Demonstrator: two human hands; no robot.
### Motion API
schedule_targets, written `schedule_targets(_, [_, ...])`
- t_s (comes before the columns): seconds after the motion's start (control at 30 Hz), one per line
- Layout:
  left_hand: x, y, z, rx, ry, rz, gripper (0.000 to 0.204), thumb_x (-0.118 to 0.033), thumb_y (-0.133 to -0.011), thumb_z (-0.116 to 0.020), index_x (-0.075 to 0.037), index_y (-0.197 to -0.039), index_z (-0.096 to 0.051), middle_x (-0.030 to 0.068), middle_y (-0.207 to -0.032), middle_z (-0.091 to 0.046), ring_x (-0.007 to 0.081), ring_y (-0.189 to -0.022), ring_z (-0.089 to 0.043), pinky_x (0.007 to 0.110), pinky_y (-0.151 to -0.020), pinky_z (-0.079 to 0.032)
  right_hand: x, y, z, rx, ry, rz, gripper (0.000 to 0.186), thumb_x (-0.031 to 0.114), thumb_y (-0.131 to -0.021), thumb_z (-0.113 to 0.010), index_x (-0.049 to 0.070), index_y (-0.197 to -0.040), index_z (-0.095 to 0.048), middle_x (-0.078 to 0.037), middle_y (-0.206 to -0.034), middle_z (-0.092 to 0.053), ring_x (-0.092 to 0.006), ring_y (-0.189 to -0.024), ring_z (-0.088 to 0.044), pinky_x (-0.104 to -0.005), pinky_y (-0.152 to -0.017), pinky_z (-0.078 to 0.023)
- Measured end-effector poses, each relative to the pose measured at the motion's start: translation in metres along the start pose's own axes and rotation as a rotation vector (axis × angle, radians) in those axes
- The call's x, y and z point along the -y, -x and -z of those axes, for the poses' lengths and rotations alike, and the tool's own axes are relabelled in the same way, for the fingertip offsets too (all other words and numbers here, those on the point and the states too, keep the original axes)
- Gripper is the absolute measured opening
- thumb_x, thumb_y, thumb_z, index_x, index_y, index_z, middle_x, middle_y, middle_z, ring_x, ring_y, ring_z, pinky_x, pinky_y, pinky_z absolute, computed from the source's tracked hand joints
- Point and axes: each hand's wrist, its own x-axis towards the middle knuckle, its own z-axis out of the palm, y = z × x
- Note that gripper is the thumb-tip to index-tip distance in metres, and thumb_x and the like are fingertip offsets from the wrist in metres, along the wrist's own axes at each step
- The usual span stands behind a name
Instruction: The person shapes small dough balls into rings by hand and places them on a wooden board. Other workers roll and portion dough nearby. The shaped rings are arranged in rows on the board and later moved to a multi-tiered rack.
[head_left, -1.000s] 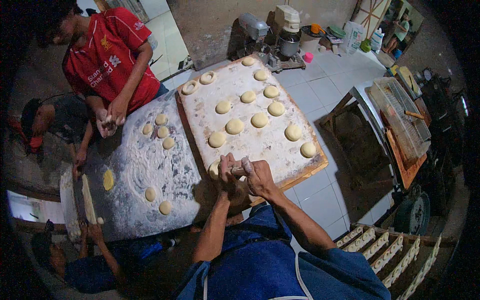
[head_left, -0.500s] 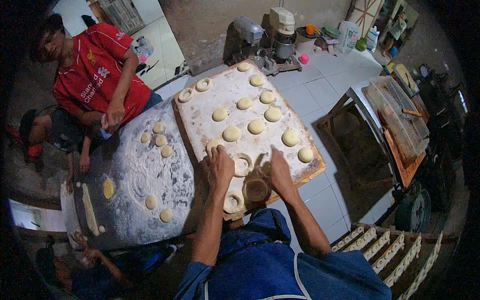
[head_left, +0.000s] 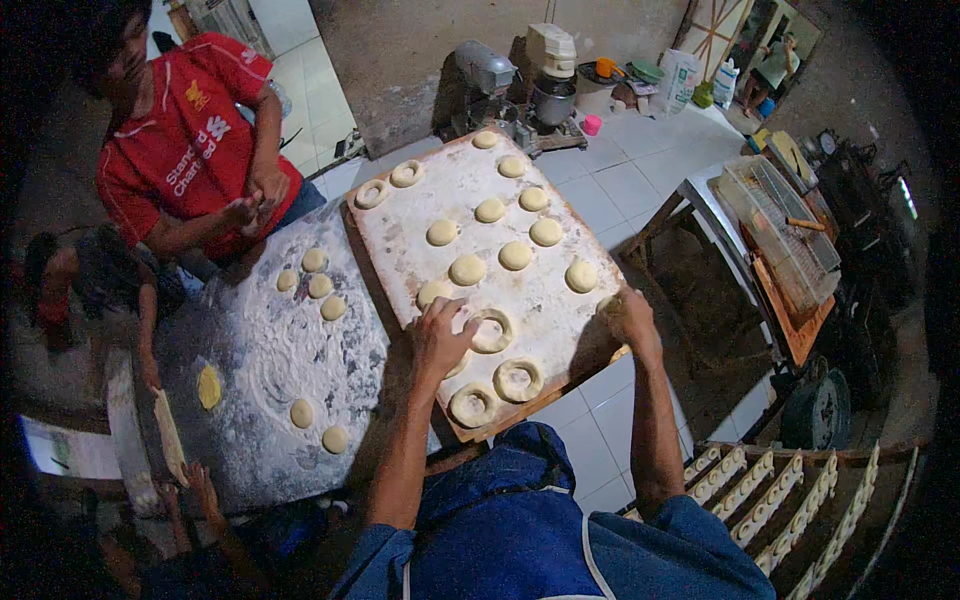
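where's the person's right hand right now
In the head view, the right hand grips the right edge of the floured wooden board, just below the nearest round dough piece and right of the dough rings.

A floured wooden board (head_left: pixel 560 300) carries dough rounds (head_left: pixel 467 270) and dough rings (head_left: pixel 518 380)

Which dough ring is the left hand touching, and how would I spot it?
Start at the floured wooden board. Near its front edge lie three dough rings; the left hand touches the one farthest back. Unlike the other two, it lies beside solid dough rounds.
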Motion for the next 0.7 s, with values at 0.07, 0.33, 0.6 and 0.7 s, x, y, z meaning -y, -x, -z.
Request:
schedule_targets(0.07, [0.022, 0.017, 0.015, -0.128, 0.075, -0.008, 0.03, -0.016, -0.08, -0.07, -0.004, -0.107, -0.064, 0.0153, -0.103, -0.061, 0.0308, -0.093, -0.06, 0.041, -0.085, -0.048, -0.01, -0.001, 0.004, 0.04, -0.047, -0.019, 0.025, 0.013, -0.077, -0.068, -0.001, -0.097, -0.061, -0.021, -0.09, -0.063, -0.0378, -0.084, -0.062, -0.0473, -0.072, -0.05])
schedule_targets(0.33, [0.13, 0.183, 0.142, -0.485, 0.104, 0.388, 0.017, -0.012, -0.086, -0.064, -0.002, -0.1, -0.065, 0.0119, -0.094, -0.064, 0.0266, -0.088, -0.061, 0.038, -0.075, -0.046, 0.176, 0.029, -0.014, 0.521, -0.689, 0.249, 0.032, 0.003, -0.073, -0.075, -0.004, -0.101, -0.061, -0.009, -0.09, -0.067, -0.0176, -0.083, -0.064, -0.0342, -0.073, -0.053])
schedule_targets(0.6, [0.154, 0.254, 0.172, -0.563, 0.104, 0.451, 0.015, -0.006, -0.085, -0.061, 0.001, -0.098, -0.063, 0.0146, -0.091, -0.063, 0.0276, -0.086, -0.062, 0.037, -0.078, -0.048, 0.393, 0.025, -0.271, 0.413, -0.477, 0.785, 0.033, 0.019, -0.074, -0.073, 0.002, -0.1, -0.063, -0.019, -0.085, -0.065, -0.0371, -0.082, -0.064, -0.044, -0.072, -0.051])
schedule_targets(0.7, [0.16, 0.266, 0.166, -0.526, 0.18, 0.485, 0.015, -0.007, -0.086, -0.061, 0.001, -0.098, -0.063, 0.014, -0.093, -0.064, 0.026, -0.087, -0.061, 0.036, -0.078, -0.047, 0.41, 0.022, -0.267, 0.247, -0.023, 0.722, 0.038, 0.028, -0.066, -0.075, 0.003, -0.09, -0.059, -0.02, -0.076, -0.062, -0.0392, -0.076, -0.062, -0.0463, -0.066, -0.05])
